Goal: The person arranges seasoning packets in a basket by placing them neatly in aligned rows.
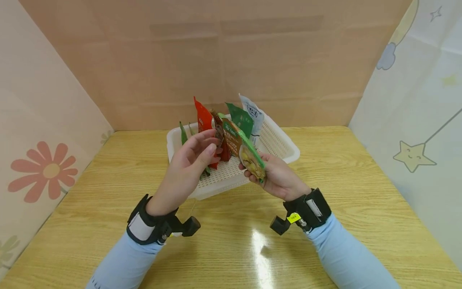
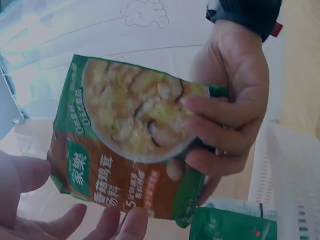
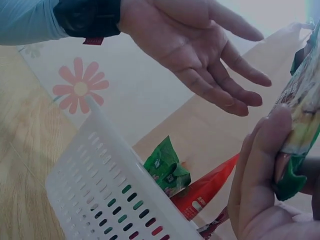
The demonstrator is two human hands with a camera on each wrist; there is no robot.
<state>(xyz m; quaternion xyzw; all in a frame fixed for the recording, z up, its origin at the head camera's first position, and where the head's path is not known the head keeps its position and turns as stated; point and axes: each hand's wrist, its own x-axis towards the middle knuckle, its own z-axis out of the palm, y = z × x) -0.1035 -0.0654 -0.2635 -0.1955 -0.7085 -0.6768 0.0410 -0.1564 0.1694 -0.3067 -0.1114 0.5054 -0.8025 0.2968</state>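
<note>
My right hand (image 1: 280, 176) grips a green and brown soup mix packet (image 1: 234, 140) by its lower end and holds it tilted above the basket. In the left wrist view, the front of the packet shows a bowl of pale soup with mushroom slices. Facing it from the left, my left hand (image 1: 189, 160) has loosely bent fingers and holds nothing. In the right wrist view, a gap separates the left fingers from the packet. Beneath both hands is a white perforated plastic basket (image 1: 216, 188).
Inside the basket stand a red packet (image 1: 203, 116), a dark brown packet (image 1: 224, 150), a green packet (image 1: 241, 119) and a pale blue packet (image 1: 255, 114). More green packaging (image 1: 183, 133) is at its left end. The basket sits on a wooden table (image 1: 231, 224) near the brown back wall (image 1: 231, 60).
</note>
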